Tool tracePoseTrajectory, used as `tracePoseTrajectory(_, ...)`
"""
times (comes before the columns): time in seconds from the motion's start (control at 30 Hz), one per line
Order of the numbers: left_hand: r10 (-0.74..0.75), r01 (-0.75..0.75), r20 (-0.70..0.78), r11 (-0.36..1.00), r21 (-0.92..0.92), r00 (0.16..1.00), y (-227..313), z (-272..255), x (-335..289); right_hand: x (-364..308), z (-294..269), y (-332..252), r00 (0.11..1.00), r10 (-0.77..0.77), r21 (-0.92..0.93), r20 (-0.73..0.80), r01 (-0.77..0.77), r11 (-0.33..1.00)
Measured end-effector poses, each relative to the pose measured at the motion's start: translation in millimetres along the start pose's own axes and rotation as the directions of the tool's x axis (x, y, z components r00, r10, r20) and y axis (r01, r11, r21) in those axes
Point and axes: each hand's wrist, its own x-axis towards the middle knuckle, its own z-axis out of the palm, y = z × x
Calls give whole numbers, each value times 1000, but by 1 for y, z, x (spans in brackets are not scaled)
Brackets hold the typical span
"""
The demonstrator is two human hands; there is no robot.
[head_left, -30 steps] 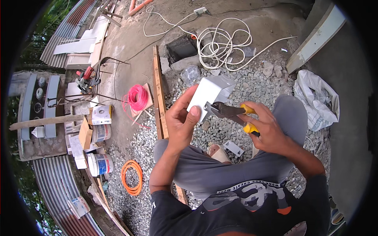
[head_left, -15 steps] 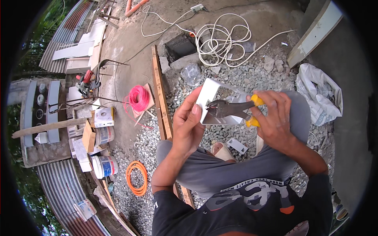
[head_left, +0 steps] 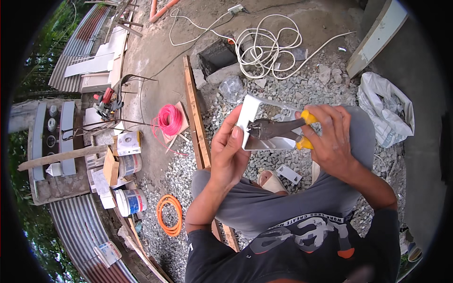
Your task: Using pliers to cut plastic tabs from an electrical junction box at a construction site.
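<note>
My left hand [head_left: 230,150] grips a white box-shaped frame [head_left: 251,107] by its left side, thumb on the near face. The frame is open in the middle, so gravel shows through it. In my right hand [head_left: 331,137] is a pair of pliers [head_left: 278,128] with dark jaws and yellow handles, fingers wrapped round the grips. The jaws reach inside the frame and meet its left wall close to my left thumb. What exactly they bite on is too small to make out. Below, near my foot, a small white plate with cutouts [head_left: 289,174] lies on the gravel.
Coiled white cable [head_left: 269,47] lies ahead beside a square pit [head_left: 218,55]. Long wooden beams [head_left: 197,113] run along my left, past a pink wire coil [head_left: 169,120] and an orange hose [head_left: 169,215]. Buckets [head_left: 131,202] stand further left; a white sack [head_left: 386,108] sits right.
The whole view has shifted slightly, with the scene moving a little to the right. Both hands keep their hold, and the pliers stay at the same place on the frame.
</note>
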Motion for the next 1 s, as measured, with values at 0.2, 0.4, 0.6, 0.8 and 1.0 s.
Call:
tracePoseTrajectory(0.2,4,-1,30,998,-67,1000,1,-4,1,7,-1,2,999,-34,-18,-27,33,999)
tracePoseTrajectory(0.4,-13,13,4,990,-138,1000,0,-9,4,23,-9,12,994,-105,-48,39,107,993)
tracePoseTrajectory(0.6,4,-4,8,996,-84,1000,3,-10,5,39,-17,16,977,-196,-74,81,202,977)
tracePoseTrajectory(0.8,33,-38,-75,997,-65,997,-1,-16,5,41,-8,20,963,-217,24,158,216,976)
tracePoseTrajectory(1.0,76,-76,-58,997,10,995,2,-24,7,49,7,29,957,-287,-43,35,289,956)
